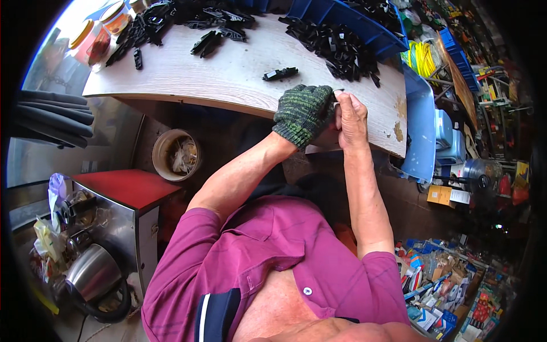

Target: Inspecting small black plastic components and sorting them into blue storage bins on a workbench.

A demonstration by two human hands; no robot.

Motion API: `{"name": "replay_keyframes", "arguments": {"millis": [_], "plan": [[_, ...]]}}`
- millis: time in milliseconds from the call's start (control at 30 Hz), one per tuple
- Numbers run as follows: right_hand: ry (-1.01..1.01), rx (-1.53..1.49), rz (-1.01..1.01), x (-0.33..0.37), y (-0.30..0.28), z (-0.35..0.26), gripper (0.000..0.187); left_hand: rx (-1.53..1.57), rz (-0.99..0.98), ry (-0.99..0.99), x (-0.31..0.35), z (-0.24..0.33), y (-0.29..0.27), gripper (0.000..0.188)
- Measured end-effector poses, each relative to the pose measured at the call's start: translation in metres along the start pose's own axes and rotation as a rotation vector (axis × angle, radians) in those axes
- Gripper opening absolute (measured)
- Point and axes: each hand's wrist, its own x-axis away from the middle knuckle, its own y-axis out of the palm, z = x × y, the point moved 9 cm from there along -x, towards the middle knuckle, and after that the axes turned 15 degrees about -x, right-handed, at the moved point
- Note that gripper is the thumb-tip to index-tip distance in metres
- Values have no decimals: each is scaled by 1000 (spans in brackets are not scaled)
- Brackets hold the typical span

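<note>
My left hand [303,114], in a dark green and black knit glove, is closed at the near edge of the white wood-grain table [250,68]. Beside it my bare right hand [352,118] is also closed, thumb upward, the two almost touching. A tiny dark tip shows at the top of my right fingers; the rest of what they hold is hidden. Just beyond my gloved hand lies a single black plastic part [280,74] with a pale patch. Farther back on the right is a heap of similar black parts [342,48].
More black parts [154,23] lie at the back left, near lidded jars [91,43]. A blue bin [353,23] stands behind the right heap. Below the table are a waste bucket [161,165] and a red-topped cabinet [125,187]. A steel kettle [94,272] stands lower left.
</note>
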Motion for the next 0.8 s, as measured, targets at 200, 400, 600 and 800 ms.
{"name": "replay_keyframes", "arguments": {"millis": [200,400,600,800], "plan": [[10,68,5,-4,-2,7,27,8,-151,1,6,-6,7,28],[76,-134,42,1,3,8,29,-513,161,-88,-3,-73,-53,32],[59,-154,165,8,2,0,35,-375,26,62,-8,-69,-40,19],[-52,-203,225,3,-13,3,37,239,-72,-17,6,-28,-21,23]]}}
